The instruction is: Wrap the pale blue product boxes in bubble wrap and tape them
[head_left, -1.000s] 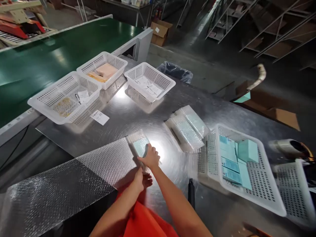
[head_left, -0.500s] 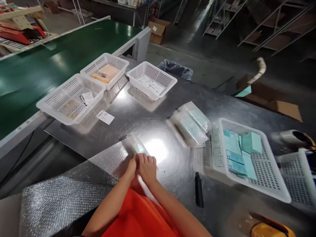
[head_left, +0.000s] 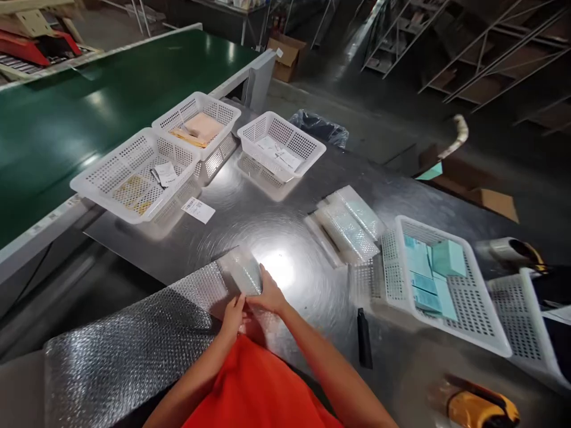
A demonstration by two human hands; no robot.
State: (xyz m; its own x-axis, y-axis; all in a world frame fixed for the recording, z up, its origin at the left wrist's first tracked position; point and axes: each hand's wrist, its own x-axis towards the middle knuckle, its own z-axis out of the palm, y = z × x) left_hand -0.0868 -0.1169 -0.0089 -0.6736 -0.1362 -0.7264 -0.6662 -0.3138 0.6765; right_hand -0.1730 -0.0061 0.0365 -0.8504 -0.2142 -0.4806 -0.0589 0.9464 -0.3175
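A flat, pale teal package in bubble wrap [head_left: 246, 272] lies on the metal table in front of me. My right hand [head_left: 270, 295] grips its right side and near edge, thumb and fingers around it. At its near corner my left hand [head_left: 233, 316] is closed, seemingly pinching the wrap; its fingertips are partly hidden. From the package a long sheet of bubble wrap [head_left: 134, 339] runs off to the lower left. Several wrapped packages [head_left: 348, 229] lie stacked to the right. A white basket [head_left: 484, 297] beside them holds teal boxes [head_left: 447, 258].
A black cutter-like tool [head_left: 364, 339] lies right of my arms, with a yellow tape dispenser [head_left: 482, 409] nearer the bottom. Paper-filled white baskets [head_left: 111, 205] stand at the far left near a label [head_left: 198, 210]. Beyond them runs a green conveyor belt [head_left: 134, 77].
The wrapped package has turned from a narrow edge to show its broad face. My right hand has shifted to its right side; my left hand has drawn slightly lower.
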